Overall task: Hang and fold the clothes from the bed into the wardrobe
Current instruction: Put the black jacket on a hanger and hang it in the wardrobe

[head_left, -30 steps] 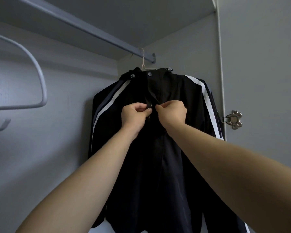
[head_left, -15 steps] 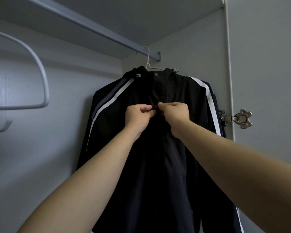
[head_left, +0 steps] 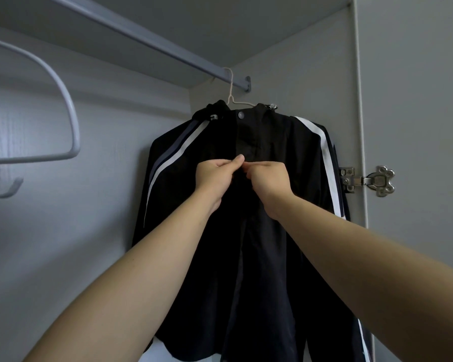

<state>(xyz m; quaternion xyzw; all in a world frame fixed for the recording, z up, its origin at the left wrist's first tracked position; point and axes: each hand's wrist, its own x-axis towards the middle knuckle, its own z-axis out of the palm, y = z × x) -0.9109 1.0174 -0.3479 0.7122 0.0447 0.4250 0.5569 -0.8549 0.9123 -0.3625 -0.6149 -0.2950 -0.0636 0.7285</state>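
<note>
Rail (head_left: 141, 39): bare stretch between white hanger (head_left: 37, 159) at left and wire hanger (head_left: 230, 92) at the right end.
Black jacket (head_left: 259, 257): fills the right side, sleeve just beside door hinge (head_left: 383, 181).
Open room: left of the jacket, before back wall (head_left: 102, 231).

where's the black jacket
In the head view, the black jacket hangs from a hanger at the right end of the rail, left of the door hinge; the left hand and right hand pinch its front.

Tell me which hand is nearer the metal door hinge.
Right. The right hand pinches the jacket front, left of the hinge; the left hand is farther left, beyond it.
</note>
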